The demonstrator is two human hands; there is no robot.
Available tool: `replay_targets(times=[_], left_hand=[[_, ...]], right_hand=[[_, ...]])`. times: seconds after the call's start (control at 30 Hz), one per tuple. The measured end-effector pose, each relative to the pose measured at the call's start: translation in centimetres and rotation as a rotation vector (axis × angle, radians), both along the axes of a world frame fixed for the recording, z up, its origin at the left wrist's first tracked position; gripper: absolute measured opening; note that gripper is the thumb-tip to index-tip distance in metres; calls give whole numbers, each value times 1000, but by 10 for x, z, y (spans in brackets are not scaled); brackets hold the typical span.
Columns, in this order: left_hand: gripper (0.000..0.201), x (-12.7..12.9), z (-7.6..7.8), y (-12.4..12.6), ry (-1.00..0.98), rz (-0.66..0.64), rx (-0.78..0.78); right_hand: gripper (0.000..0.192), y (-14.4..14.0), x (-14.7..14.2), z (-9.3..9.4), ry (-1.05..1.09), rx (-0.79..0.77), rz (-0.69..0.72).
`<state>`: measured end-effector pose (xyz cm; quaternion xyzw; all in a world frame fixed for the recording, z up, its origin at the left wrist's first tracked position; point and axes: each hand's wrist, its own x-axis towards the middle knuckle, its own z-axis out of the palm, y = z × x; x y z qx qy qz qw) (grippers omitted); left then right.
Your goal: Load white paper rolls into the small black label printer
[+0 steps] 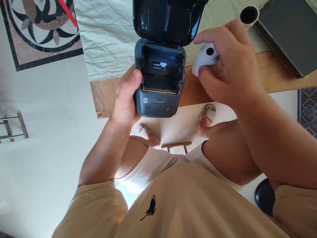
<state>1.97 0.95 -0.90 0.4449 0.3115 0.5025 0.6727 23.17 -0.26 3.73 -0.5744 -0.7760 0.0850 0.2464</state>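
Note:
My left hand (125,99) grips a small dark grey label printer (158,96) by its left side, thumb on the upper edge. The printer's lid (168,19) stands open and its paper bay (159,74) holds no roll, only a small sticker on the back wall. My right hand (230,66) is just right of the printer, fingers closed around a white paper roll (205,58) with a black core, held at the level of the bay and apart from it.
A brown wooden table (272,71) with a white cloth (109,36) lies ahead. A second white roll (249,15) and a dark flat case (289,33) rest at the upper right. My sandalled feet (208,114) and a stool rung show below on the pale tiled floor.

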Motion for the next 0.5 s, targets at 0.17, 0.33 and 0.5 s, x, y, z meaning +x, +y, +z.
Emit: replay_targets(times=[0.17,0.33,0.5], left_hand=[[34,0,3,-1,-18,9,-24],[32,1,3,-2,12,-6,-5],[38,2,2,-3,-15,56,-10]], right_hand=[[43,0,-1,0,-5,-25,38],[36,0,-4,0,-68,-57,-32],[42,-1,3,4,28,174,43]])
